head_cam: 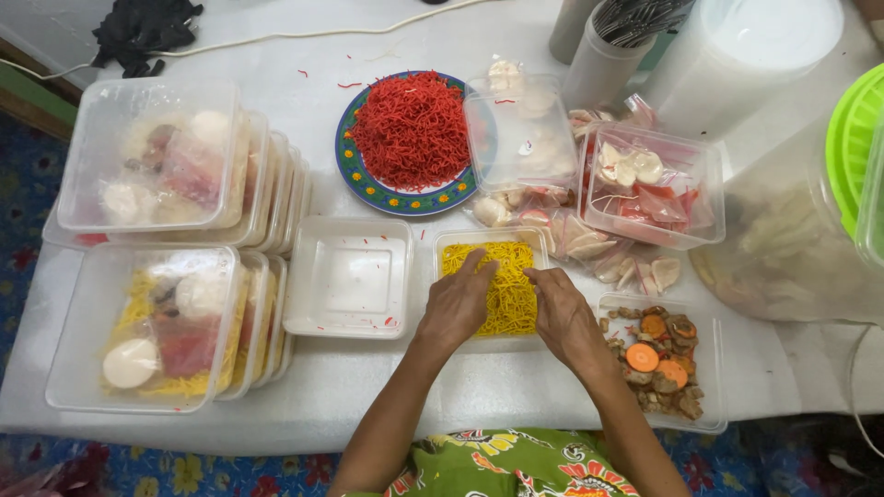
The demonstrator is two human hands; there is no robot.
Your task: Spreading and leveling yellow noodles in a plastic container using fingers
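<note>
yellow noodles (509, 293) in clear tub | left hand (458, 306), right hand (562, 315) fingers loosely apart, touching them

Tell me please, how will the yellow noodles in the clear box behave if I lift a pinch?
The yellow noodles look thin and loose, so a pinch probably sags and sheds strands. They seem light. Both hands, left and right, press them inside the clear box, suggesting they compress easily.
</note>
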